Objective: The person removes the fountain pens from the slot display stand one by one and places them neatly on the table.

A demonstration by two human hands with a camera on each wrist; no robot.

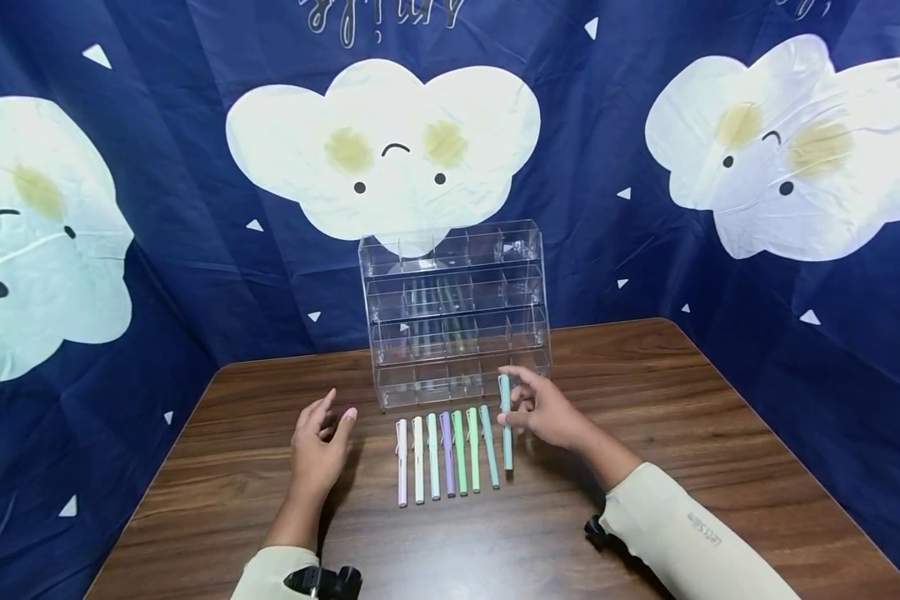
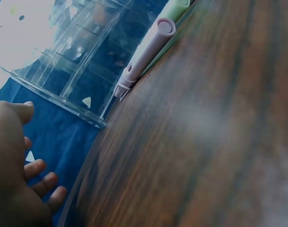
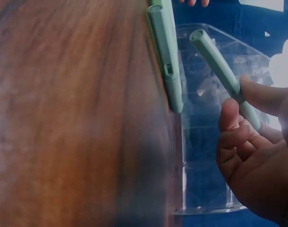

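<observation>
My right hand (image 1: 546, 410) pinches a teal pen (image 1: 507, 446) between thumb and fingers at the right end of a row of pens. In the right wrist view that teal pen (image 3: 215, 61) is lifted off the table, tilted, its end pointing away from the palm. The row holds a pale pink pen (image 1: 402, 467), a purple pen (image 1: 447, 458), two green pens (image 1: 460, 458) and another teal pen (image 1: 491, 450), among others. My left hand (image 1: 320, 442) holds nothing, fingers relaxed, left of the pale pink pen.
Just behind the pens stands a clear tiered organizer (image 1: 457, 321) with small compartments; several greenish pen shapes show through its middle. The wooden table (image 1: 270, 467) ends at a back edge near a blue cloud-print curtain (image 1: 285, 275).
</observation>
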